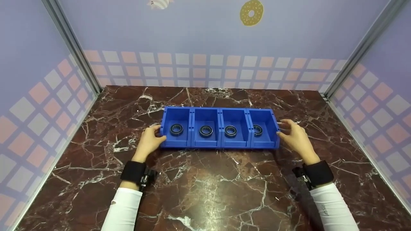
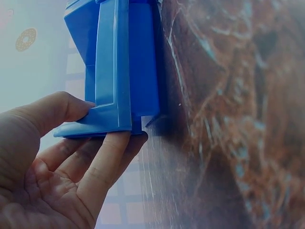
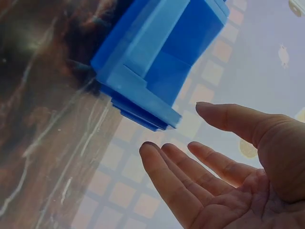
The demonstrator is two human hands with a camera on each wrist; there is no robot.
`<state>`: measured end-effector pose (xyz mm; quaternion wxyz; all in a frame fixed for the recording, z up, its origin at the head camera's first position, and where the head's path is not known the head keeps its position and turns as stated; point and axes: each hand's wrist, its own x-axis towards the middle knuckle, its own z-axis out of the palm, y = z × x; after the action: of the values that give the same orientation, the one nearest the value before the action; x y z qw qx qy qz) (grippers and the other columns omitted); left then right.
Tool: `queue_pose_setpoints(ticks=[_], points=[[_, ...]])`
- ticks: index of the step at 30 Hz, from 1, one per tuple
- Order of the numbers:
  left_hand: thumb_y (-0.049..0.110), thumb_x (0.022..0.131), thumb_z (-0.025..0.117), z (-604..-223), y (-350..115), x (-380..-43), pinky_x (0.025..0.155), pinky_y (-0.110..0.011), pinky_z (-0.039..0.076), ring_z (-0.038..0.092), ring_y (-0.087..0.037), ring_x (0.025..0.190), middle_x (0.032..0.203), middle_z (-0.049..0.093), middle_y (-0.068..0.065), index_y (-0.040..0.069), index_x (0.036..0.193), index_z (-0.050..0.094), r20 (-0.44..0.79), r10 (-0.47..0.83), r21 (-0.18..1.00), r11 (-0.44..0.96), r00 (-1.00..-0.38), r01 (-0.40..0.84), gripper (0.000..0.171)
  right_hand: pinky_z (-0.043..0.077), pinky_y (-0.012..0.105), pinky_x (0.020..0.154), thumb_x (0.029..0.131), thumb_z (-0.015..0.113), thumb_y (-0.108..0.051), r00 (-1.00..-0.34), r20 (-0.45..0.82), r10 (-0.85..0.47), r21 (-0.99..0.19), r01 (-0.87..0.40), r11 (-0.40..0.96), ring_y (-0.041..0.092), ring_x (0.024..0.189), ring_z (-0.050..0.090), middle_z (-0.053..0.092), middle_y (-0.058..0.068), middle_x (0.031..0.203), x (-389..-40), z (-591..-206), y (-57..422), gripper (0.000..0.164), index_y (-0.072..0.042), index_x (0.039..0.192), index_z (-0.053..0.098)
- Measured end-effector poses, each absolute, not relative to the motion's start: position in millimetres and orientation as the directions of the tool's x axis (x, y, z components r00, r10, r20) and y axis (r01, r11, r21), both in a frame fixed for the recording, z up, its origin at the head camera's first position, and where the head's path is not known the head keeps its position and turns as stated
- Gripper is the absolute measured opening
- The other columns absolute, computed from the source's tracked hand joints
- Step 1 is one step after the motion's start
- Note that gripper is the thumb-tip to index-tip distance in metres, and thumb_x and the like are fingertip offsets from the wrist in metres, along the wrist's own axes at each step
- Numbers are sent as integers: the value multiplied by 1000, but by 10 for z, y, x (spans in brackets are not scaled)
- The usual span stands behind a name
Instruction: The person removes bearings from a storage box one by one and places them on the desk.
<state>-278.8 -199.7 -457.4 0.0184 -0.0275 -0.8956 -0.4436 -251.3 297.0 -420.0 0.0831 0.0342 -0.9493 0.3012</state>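
Note:
A row of joined blue storage bins point(image 1: 205, 144) stands on the dark marble table, their low fronts facing me. Inside each lies one black-and-silver ring bearing, such as the leftmost bearing point(image 1: 171, 130) and the rightmost bearing point(image 1: 260, 130). My left hand point(image 1: 150, 141) grips the left end. In the left wrist view its thumb point(image 2: 71, 106) lies over the side wall's front edge while the fingers point(image 2: 102, 162) are against the outer side. At the right end, my right hand point(image 1: 297, 138) has thumb and fingers spread; the right wrist view shows its fingertips point(image 3: 148, 149) apart from the bin.
The marble table point(image 1: 208, 189) stretches in front of and behind the bins. Lilac panels with checkered squares point(image 1: 199, 70) enclose the back and both sides, meeting at metal corner posts point(image 1: 72, 41). Each wrist wears a black strap point(image 1: 133, 171) with a small camera.

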Motion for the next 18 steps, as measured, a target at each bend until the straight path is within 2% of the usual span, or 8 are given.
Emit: queue_pose_setpoints(ticks=[8,13,18], points=[[2,92,62,-4593,-2004,-2787,108,-53,52,62,-44,129,135,62,-34,-13,143,51,51,33,787,614,-998,61,54,48,65,103,95,67,-9,-980,179,-89,-526,-172,833,52,124,60,59,35,138,-2563,-4075,2884,49,8,139,54],[3,93,62,-4573,-2003,-2779,108,-53,51,61,-45,130,137,61,-34,-13,144,49,47,39,783,618,-998,61,55,52,64,101,96,66,-7,-980,131,-147,-542,-195,817,55,125,60,54,37,143,-2597,-4014,2826,51,9,143,52],[3,92,62,-4567,-2003,-2776,109,-53,51,62,-44,129,135,62,-34,-14,143,50,57,36,785,616,-998,67,55,50,64,104,95,68,-5,-974,109,-200,-551,-226,803,56,128,57,52,36,146,-2637,-4003,2795,52,7,143,52]])
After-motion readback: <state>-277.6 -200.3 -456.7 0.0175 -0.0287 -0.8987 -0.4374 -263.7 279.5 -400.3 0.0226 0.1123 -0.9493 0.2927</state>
